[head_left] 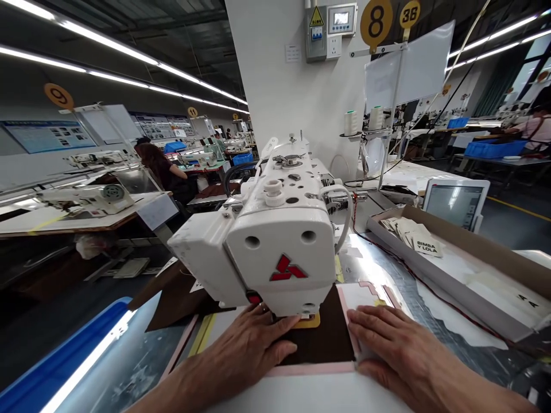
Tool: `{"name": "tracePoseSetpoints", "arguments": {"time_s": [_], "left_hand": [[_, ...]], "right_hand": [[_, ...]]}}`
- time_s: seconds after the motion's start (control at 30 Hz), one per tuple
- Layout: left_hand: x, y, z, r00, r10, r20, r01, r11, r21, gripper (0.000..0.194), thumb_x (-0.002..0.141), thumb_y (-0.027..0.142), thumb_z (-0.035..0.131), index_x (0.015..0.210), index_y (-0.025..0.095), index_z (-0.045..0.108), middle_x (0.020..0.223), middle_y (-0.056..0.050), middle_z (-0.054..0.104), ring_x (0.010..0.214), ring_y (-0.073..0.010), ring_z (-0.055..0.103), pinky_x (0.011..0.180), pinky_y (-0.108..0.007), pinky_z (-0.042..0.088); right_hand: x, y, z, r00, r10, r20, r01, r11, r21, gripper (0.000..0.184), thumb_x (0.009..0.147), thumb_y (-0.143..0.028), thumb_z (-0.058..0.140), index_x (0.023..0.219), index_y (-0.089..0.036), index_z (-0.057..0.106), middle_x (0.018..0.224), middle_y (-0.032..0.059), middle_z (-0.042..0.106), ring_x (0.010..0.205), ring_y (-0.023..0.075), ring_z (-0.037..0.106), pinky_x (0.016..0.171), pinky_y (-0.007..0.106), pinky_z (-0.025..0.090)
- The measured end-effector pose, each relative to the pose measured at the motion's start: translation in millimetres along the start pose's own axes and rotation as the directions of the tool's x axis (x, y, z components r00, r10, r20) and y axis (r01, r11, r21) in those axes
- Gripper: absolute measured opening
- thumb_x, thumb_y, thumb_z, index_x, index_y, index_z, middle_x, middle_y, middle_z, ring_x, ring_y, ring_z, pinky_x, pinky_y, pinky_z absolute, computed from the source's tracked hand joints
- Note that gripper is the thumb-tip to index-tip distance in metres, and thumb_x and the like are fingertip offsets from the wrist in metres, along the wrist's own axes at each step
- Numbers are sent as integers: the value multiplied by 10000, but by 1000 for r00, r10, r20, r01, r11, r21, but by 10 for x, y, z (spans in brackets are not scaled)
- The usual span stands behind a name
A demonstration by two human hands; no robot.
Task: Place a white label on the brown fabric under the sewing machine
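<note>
A white sewing machine (279, 246) with a red three-diamond badge stands right in front of me. Dark brown fabric (321, 347) lies flat under its head, bordered by a white template with pink edging (314, 368). Flat beside the needle area rests my left hand (260, 341), fingers spread, its fingertips partly hidden beneath the machine head. My right hand (387, 338) lies palm down on the template's right side, at the fabric's edge, fingers stretched out. A yellow-orange presser plate (309, 323) shows between the hands. The needle is hidden by the head.
To the right, an open cardboard box (473, 269) holds printed labels (415, 236), with a tablet screen (456, 198) behind it. A blue bin (69, 355) sits at lower left. Thread cones (350, 123) stand behind the machine. A person (159, 166) sits at another station.
</note>
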State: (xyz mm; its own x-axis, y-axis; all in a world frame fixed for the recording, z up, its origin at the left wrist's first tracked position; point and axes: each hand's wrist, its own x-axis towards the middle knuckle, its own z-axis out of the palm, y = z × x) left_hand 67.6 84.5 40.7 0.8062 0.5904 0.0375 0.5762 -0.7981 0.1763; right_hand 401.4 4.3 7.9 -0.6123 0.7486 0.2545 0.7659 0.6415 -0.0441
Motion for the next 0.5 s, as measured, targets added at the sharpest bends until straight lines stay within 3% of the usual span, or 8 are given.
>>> {"name": "tracePoseSetpoints", "arguments": {"time_s": [0.23,0.37,0.5], "left_hand": [[-374,-167,25,997,39,-61,-33,994,109,629,1072,377,640,1645,363,380,1613,-40,481,1472,-343,488,1203,-495,464],[-556,-147,28,995,68,-76,-55,986,156,652,1066,431,643,1652,353,368,1612,-28,464,1453,-323,511,1187,-453,489],[-586,-1,8,993,106,-46,-97,981,170,653,1071,463,640,1653,347,368,1605,-2,468,1453,-284,517,1200,-378,476]], "right_hand": [[-42,-19,24,997,34,-63,-28,996,89,392,1056,-398,633,1387,-195,686,1411,100,699,1249,324,681,1036,500,587],[-70,-36,-15,991,77,-105,-61,987,146,304,1064,-323,608,1325,-209,714,1332,83,736,1164,301,708,1006,477,592],[-80,-49,-78,985,91,-145,-65,982,177,273,1077,-312,587,1298,-226,721,1254,59,760,1103,283,717,982,465,587]]}}
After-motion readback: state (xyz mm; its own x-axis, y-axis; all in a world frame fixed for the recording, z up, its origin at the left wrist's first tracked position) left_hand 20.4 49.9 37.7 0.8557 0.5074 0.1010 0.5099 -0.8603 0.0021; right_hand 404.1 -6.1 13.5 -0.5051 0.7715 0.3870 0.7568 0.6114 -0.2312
